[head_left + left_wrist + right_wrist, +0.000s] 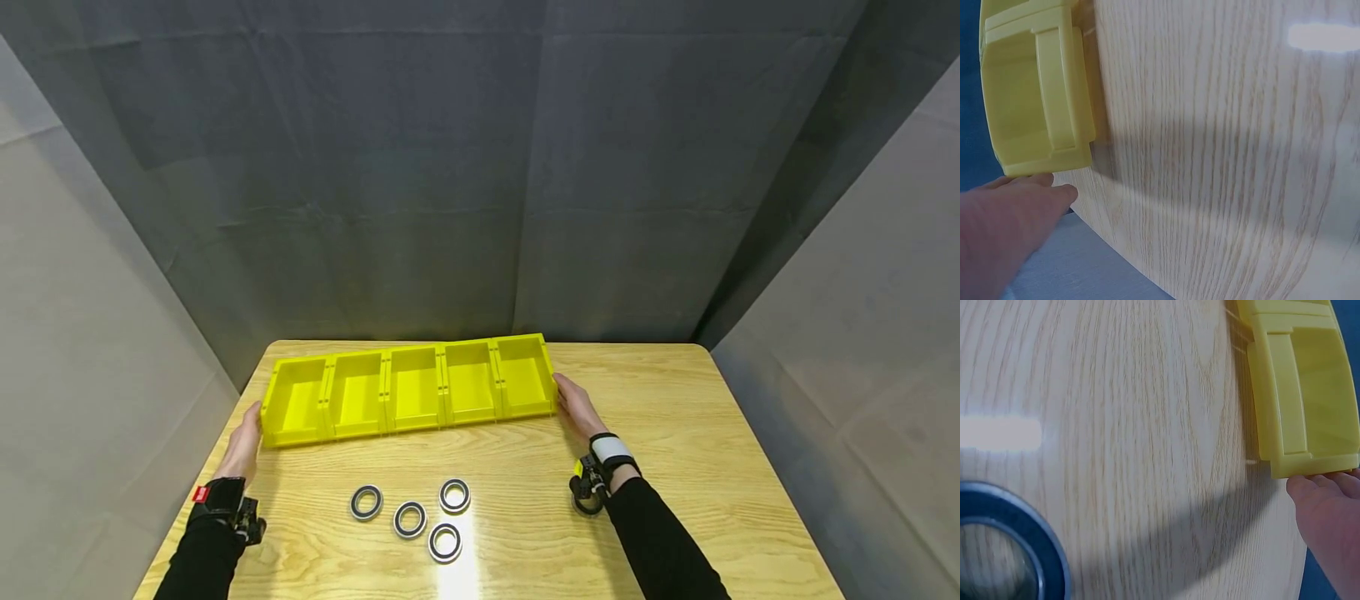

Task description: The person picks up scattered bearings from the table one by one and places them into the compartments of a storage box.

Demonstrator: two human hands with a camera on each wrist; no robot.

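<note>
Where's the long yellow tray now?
In the head view, the yellow tray is mostly left of the middle, towards the table's far edge, between the left hand and the right hand.

- Bin row [411, 387]: plain yellow
- Rings [432, 543]: black faces, silvery edges
- Tabletop [510, 475]: light tan, streaked wood grain
- Back curtain [420, 183]: dark grey
- Side curtains [97, 317]: pale grey
- Sleeves [663, 542]: black

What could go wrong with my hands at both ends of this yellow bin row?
The yellow bin row might slip if the left hand or right hand eases off. Pulled closer, it could knock the four rings. A fifth ring, partly hidden by the wrist camera, might get bumped.
</note>
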